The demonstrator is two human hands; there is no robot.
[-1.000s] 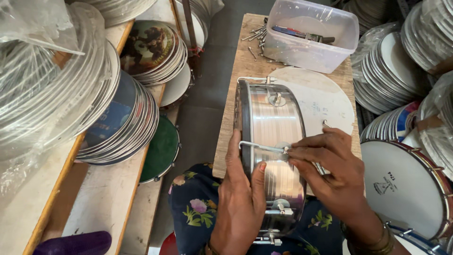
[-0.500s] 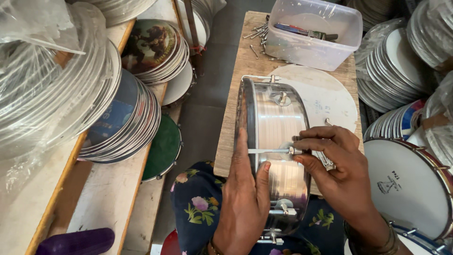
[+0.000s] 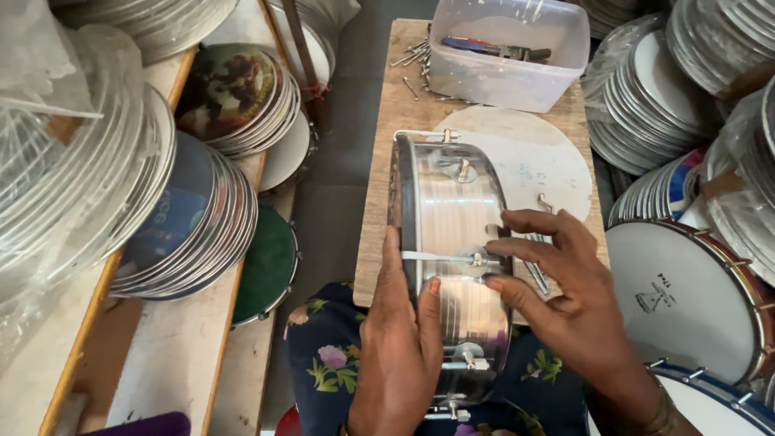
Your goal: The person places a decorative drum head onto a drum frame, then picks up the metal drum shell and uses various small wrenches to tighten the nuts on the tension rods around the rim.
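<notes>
At the centre of the frame we steady a shiny metal drum shell standing on its edge at the near end of a wooden counter, its long side running from the top of the frame down toward our lap, its round faces turned left and right. Our left hand lies flat and open against the shell's left rim. Our right hand pinches a thin tension rod that crosses the shell left to right. A white drumhead disc lies flat beyond, with a clear plastic box at the top.
</notes>
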